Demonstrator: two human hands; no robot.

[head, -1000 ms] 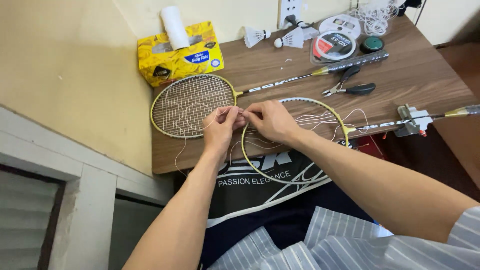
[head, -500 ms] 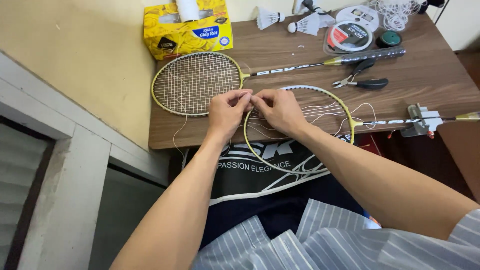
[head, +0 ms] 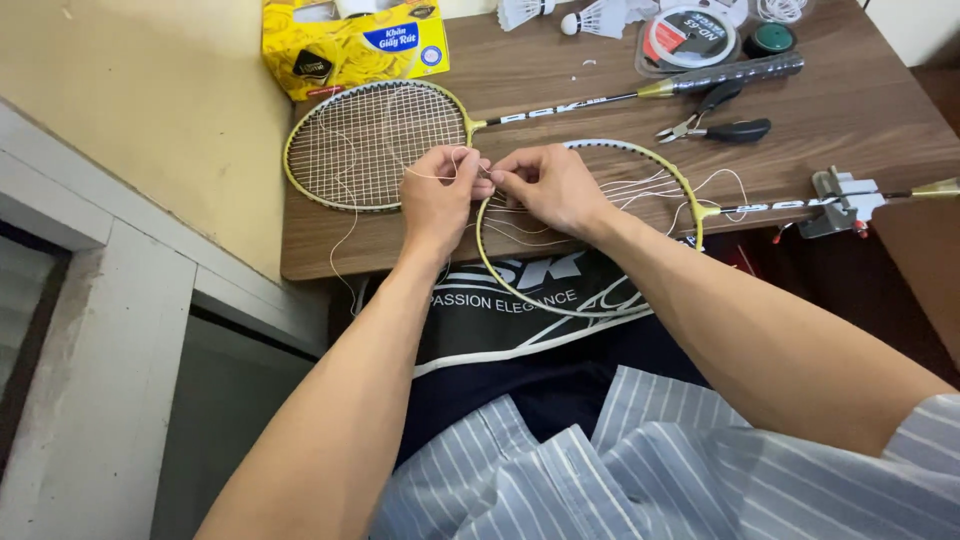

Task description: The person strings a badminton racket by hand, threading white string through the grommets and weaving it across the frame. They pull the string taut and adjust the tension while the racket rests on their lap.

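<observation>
Both pinching white string [head: 470, 176] at the rim of the half-strung racket [head: 655, 165] overhanging the table's front edge [head: 330, 265]: left hand [head: 440, 195] and right hand [head: 545, 185] meeting, shaft running right.

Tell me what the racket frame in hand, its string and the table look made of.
Frame: thin yellow glossy hoop, likely painted metal or composite. String: fine white strand hanging limp, probably nylon. Table: brown wood grain, matte, perhaps laminate. Both hands pinch the string.
</observation>
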